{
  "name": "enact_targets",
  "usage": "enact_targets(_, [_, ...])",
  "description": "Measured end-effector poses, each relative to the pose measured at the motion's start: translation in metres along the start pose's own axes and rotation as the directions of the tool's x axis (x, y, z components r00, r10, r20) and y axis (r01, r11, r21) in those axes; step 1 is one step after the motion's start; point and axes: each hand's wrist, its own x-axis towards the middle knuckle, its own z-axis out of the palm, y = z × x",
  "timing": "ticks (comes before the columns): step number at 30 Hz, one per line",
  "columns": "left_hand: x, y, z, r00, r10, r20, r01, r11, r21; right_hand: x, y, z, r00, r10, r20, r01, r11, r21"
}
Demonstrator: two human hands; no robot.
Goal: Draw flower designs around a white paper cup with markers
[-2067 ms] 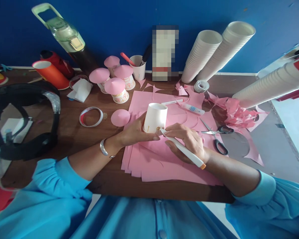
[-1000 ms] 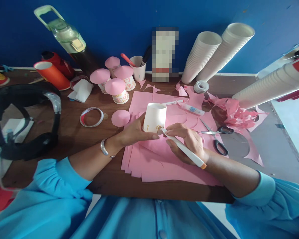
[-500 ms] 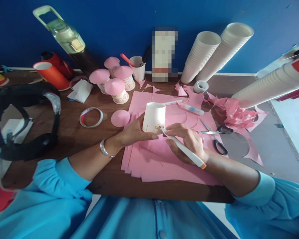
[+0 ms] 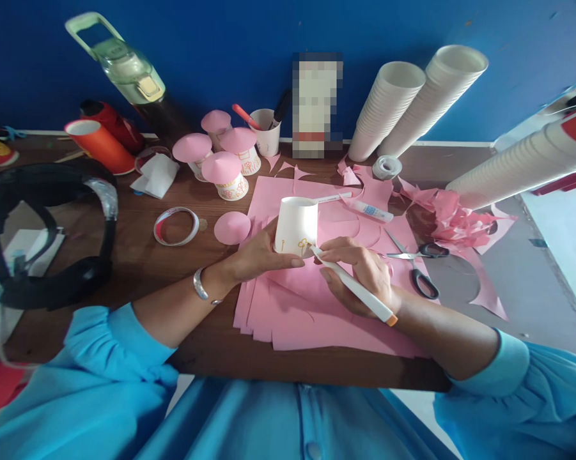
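My left hand point(image 4: 255, 255) clasps the white cup point(image 4: 296, 220), my right hand point(image 4: 364, 263) the marker point(image 4: 359, 289) beside it. One flower point(image 4: 303, 243) is drawn, the upper wall bare; four capped cups point(image 4: 220, 167) stand beyond my left.

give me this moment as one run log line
left hand: holds cup | right hand: holds marker, tip by drawn flower | beneath hands: pink sheets | right side: scissors | left side: pink cone

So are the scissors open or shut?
Open: the scissors lie with their two blades spread in a V.
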Motion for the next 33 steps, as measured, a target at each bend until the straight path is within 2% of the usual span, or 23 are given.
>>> enact_targets(13, [0.0009,-0.0027,0.0,1.0,0.015,0.002,-0.015,1.0,-0.008,0.0012,-0.0011,-0.0011,1.0,-0.006,0.018,0.006,1.0,0.0])
enact_targets(22, [0.0006,-0.001,0.0005,1.0,0.012,-0.016,-0.011,0.999,0.045,0.0015,-0.0011,-0.0016,1.0,0.008,0.026,-0.009,0.999,0.038])
enact_targets(27, [0.0006,0.0011,0.0019,0.997,0.008,-0.073,0.001,0.993,0.121,0.0024,-0.0019,-0.0008,1.0,-0.012,0.028,0.011,1.0,0.023])
enact_targets(33, [0.0003,0.0018,0.0012,0.998,0.012,-0.061,-0.002,0.987,0.16,0.001,-0.0022,-0.0001,0.999,0.01,0.038,-0.012,0.999,0.048])
